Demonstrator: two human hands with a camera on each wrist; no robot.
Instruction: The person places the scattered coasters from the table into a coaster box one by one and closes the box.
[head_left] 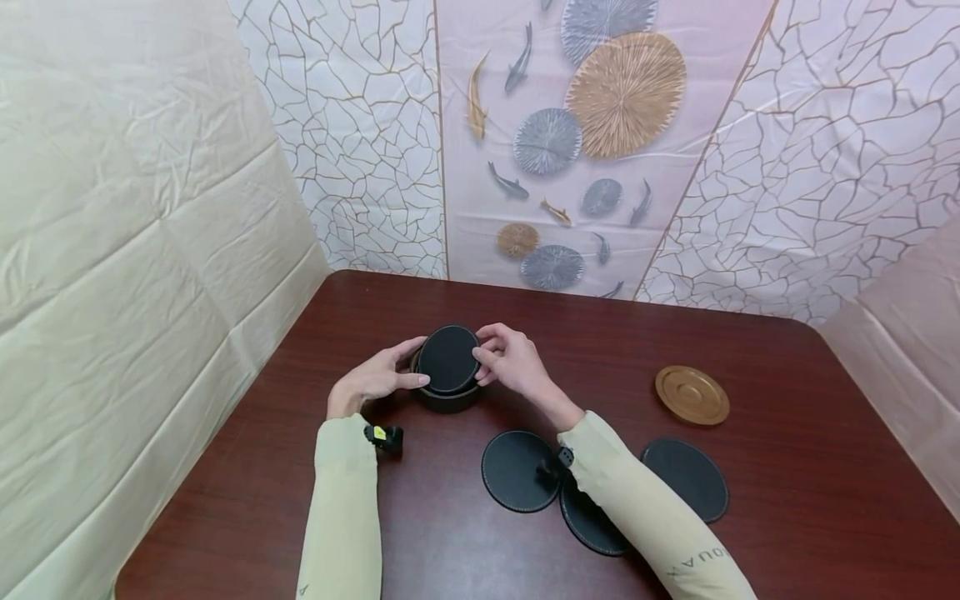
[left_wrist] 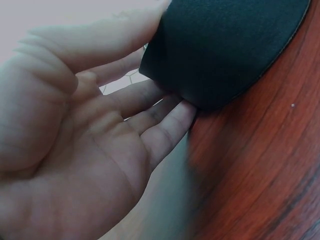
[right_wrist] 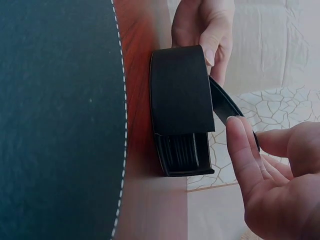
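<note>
A round black coaster (head_left: pixel 448 358) is tilted over a round black coaster holder (head_left: pixel 447 402) on the table. My right hand (head_left: pixel 513 358) pinches the coaster's right edge between thumb and fingers. Around the holder's left side curls my left hand (head_left: pixel 378 375), its thumb in front and its fingers behind; the left wrist view shows the fingers against the dark wall of the holder (left_wrist: pixel 225 50). Through a gap in the holder's side (right_wrist: pixel 182 90), stacked edges show in the right wrist view. There the lifted coaster (right_wrist: pixel 225 102) leans up from the holder's open top.
Nearer me on the brown table (head_left: pixel 427 508) lie a black coaster (head_left: pixel 519 471), a second coaster (head_left: pixel 592 521) partly under my right sleeve, and a third (head_left: pixel 690 479) to the right. A brown round disc (head_left: pixel 692 395) with concentric rings lies farther back.
</note>
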